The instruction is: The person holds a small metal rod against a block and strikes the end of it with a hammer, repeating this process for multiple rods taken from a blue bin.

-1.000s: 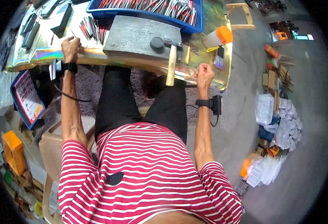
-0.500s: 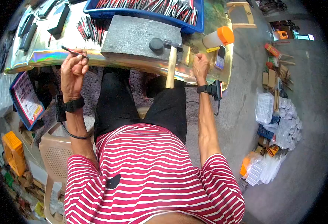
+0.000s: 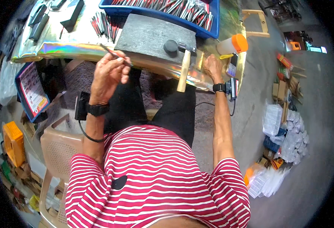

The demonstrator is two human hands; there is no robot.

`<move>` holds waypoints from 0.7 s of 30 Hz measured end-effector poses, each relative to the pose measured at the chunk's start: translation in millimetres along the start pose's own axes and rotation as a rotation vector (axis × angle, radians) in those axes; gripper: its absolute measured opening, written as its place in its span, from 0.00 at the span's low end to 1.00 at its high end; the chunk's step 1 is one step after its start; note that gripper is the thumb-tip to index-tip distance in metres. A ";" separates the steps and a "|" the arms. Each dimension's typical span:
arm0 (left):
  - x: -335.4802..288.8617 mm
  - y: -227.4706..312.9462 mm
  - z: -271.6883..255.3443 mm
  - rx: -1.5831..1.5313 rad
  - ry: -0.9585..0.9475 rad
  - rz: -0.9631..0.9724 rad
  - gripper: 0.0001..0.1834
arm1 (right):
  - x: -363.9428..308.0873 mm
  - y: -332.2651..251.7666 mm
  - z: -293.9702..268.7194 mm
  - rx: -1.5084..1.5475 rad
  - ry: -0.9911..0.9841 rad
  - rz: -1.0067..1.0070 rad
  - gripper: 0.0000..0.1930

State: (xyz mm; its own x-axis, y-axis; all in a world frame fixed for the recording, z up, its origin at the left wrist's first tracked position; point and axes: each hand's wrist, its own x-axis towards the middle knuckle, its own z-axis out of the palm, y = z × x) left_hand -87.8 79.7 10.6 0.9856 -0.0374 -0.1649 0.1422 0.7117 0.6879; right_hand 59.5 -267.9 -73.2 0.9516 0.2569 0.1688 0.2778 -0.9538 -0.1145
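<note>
A slim dark pen-like piece (image 3: 109, 50) is pinched in my left hand (image 3: 110, 72), just in front of the table edge. My right hand (image 3: 213, 67) is closed at the table's front edge; anything inside its fingers is hidden. Between my hands lies a hammer (image 3: 184, 70) with a pale wooden handle and a round black face. Its head rests on a grey stone-like block (image 3: 151, 34), and the handle sticks out past the edge. Left of the block, a loose bunch of slim red, black and silver pieces (image 3: 103, 26) lies on the table.
Behind the block stands a blue tray (image 3: 163, 18) full of similar slim pieces. An orange-capped bottle (image 3: 228, 45) and a phone (image 3: 232, 65) are near my right hand. Dark boxes (image 3: 73, 15) sit at the far left. A beige plastic chair (image 3: 62, 146) stands at my left.
My left hand has moved right toward the block, still pinching the slim piece. The whole view has shifted a little; my right hand stays closed at the table edge.
</note>
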 end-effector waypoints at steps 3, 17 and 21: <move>0.8 -7.9 13.3 -0.003 -0.033 -0.020 0.07 | -2.5 1.7 -2.2 0.084 0.016 0.006 0.12; 11.1 -24.6 31.8 0.002 -0.125 -0.032 0.07 | -37.8 -26.4 -22.9 1.040 0.144 0.532 0.03; 14.6 -28.0 37.3 0.017 -0.120 -0.039 0.07 | -42.7 -42.6 -32.3 1.206 0.137 0.497 0.02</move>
State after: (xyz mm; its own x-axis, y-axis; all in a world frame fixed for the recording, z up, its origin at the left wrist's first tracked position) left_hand -74.0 33.1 15.3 0.9830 -0.1493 -0.1069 0.1813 0.6959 0.6948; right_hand 2.8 -243.2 -43.9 0.9847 -0.1653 -0.0559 -0.0866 -0.1850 -0.9789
